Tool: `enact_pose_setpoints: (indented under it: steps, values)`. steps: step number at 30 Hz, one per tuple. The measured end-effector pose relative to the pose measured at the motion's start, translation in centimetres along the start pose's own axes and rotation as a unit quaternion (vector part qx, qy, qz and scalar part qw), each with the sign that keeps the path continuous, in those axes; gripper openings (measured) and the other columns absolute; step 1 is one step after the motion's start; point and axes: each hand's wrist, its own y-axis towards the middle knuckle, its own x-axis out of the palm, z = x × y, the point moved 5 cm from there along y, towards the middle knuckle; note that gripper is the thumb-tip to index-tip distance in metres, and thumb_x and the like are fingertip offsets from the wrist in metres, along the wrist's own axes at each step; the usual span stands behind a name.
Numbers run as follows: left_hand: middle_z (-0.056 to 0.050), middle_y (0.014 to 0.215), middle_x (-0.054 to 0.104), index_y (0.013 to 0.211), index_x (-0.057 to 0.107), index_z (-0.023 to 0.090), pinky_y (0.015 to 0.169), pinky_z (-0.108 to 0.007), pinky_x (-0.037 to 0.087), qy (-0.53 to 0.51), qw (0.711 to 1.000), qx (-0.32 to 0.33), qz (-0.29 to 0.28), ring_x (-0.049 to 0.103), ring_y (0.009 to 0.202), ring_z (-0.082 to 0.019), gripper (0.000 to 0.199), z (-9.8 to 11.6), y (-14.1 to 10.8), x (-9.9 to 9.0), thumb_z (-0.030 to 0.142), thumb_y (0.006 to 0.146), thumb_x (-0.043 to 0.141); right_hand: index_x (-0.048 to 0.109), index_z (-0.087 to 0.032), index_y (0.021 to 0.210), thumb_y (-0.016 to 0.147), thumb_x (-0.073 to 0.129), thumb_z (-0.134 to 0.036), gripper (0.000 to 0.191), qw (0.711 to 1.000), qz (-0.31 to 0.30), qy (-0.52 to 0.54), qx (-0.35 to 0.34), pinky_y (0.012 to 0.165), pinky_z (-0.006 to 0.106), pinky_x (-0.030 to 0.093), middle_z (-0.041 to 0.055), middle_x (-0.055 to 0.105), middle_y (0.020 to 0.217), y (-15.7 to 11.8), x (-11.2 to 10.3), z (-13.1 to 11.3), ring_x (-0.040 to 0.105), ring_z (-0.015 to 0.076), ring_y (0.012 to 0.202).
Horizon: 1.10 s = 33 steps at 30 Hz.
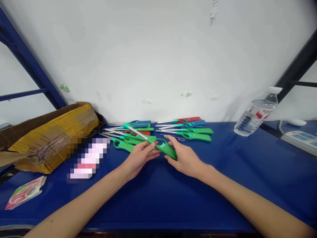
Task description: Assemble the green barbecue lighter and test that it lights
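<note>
A green long-necked lighter (166,149) is held between my two hands over the blue table, its metal neck pointing up and left to a teal tip. My left hand (142,153) pinches it where the neck meets the body. Around the handle end are the fingers of my right hand (184,157). Behind on the left lies a pile of green, blue and red lighters (123,144). Another group of lighters (196,136), red, blue and green, lies behind on the right. A small screwdriver (180,139) with a dark red, see-through handle rests just beyond my right hand.
On the left are a yellow-taped cardboard box (54,138), a blurred-out pink and white item (90,158) and a printed card (26,192). A water bottle (256,114) and a power strip (300,140) stand at the right. The wall (148,59) rises behind the table.
</note>
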Motion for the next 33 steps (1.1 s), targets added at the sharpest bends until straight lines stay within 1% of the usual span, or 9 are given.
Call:
enact_pose_setpoints:
  steps: [4,10,17,19,21,24,28,30,33]
  values:
    - [-0.013,0.103,0.075,0.097,0.07,0.011,0.096,-0.039,0.053,0.023,0.999,0.024,0.037,0.072,0.096,-0.023,0.018,0.6,0.0,-0.4,0.029,0.091,0.068,0.033,-0.024,0.15,0.091,0.056,-0.034,0.064,0.999,0.027,-0.021,-0.031,0.09,0.04,0.051,0.0129,0.061,0.134,0.0,-0.3,-0.2,0.065,0.0284,0.113]
    - [-0.013,0.094,0.077,0.094,0.071,0.011,0.09,-0.038,0.055,0.024,0.998,0.043,0.048,0.073,0.092,-0.025,0.026,1.2,0.0,-0.8,0.035,0.084,0.075,0.041,-0.024,0.146,0.095,0.052,-0.036,0.054,0.998,0.027,-0.025,-0.042,0.095,0.046,0.052,0.0117,0.063,0.135,-0.1,-0.2,-0.5,0.064,0.03,0.117]
    - [-0.014,0.099,0.075,0.091,0.066,0.013,0.093,-0.039,0.054,0.05,0.995,0.023,0.079,0.072,0.1,-0.028,0.03,1.4,-0.3,-0.9,0.038,0.081,0.079,0.049,-0.023,0.143,0.099,0.044,-0.037,0.046,0.997,0.022,0.061,-0.04,0.106,0.047,0.045,0.0098,0.058,0.143,0.2,-0.4,-0.5,0.058,0.0281,0.128]
    - [-0.012,0.104,0.074,0.097,0.064,0.014,0.094,-0.04,0.054,0.05,0.994,0.032,0.088,0.072,0.101,-0.027,0.031,1.4,-0.4,-0.9,0.032,0.079,0.081,0.052,-0.022,0.141,0.1,0.044,-0.039,0.046,0.996,0.014,0.082,-0.022,0.103,0.046,0.047,0.0111,0.063,0.137,0.4,-0.6,-0.3,0.062,0.0283,0.121]
    - [-0.011,0.107,0.072,0.104,0.062,0.016,0.096,-0.041,0.053,0.047,0.995,0.045,0.079,0.07,0.104,-0.027,0.035,1.4,-0.4,-0.8,0.028,0.078,0.082,0.053,-0.021,0.14,0.1,0.042,-0.043,0.047,0.991,-0.016,0.131,0.004,0.089,0.041,0.053,0.0106,0.071,0.119,0.5,-0.6,0.0,0.069,0.0245,0.098]
    - [-0.01,0.114,0.071,0.11,0.064,0.017,0.102,-0.04,0.048,0.01,0.996,0.076,0.04,0.064,0.115,-0.026,0.037,1.6,-0.3,-0.7,0.028,0.079,0.081,0.061,-0.019,0.128,0.101,0.039,-0.049,0.045,0.966,-0.079,0.247,0.022,0.067,0.031,0.053,0.0065,0.072,0.098,0.6,-0.6,-0.2,0.063,0.0154,0.068]
    - [-0.011,0.114,0.071,0.103,0.071,0.014,0.104,-0.038,0.044,-0.02,0.994,0.107,-0.009,0.063,0.112,-0.025,0.033,2.1,-0.2,-0.5,0.031,0.077,0.082,0.069,-0.016,0.098,0.1,0.036,-0.054,0.05,0.938,-0.135,0.317,0.031,0.067,0.03,0.052,0.0072,0.071,0.092,0.8,-0.7,-0.4,0.062,0.0161,0.071]
    - [-0.011,0.108,0.073,0.098,0.073,0.013,0.102,-0.038,0.044,-0.02,0.993,0.113,-0.001,0.066,0.105,-0.024,0.032,2.2,-0.1,-0.6,0.031,0.074,0.084,0.069,-0.018,0.102,0.1,0.038,-0.054,0.048,0.955,-0.099,0.278,0.035,0.075,0.034,0.053,0.0072,0.073,0.096,1.0,-1.2,0.1,0.066,0.0207,0.083]
    - [-0.009,0.102,0.074,0.098,0.073,0.014,0.1,-0.037,0.045,-0.026,0.992,0.12,0.037,0.067,0.1,-0.022,0.035,2.2,0.0,-1.1,0.03,0.07,0.087,0.069,-0.022,0.112,0.097,0.048,-0.046,0.035,0.988,0.008,0.153,-0.001,0.097,0.045,0.048,0.0084,0.071,0.116,1.3,-2.3,0.9,0.064,0.0274,0.109]
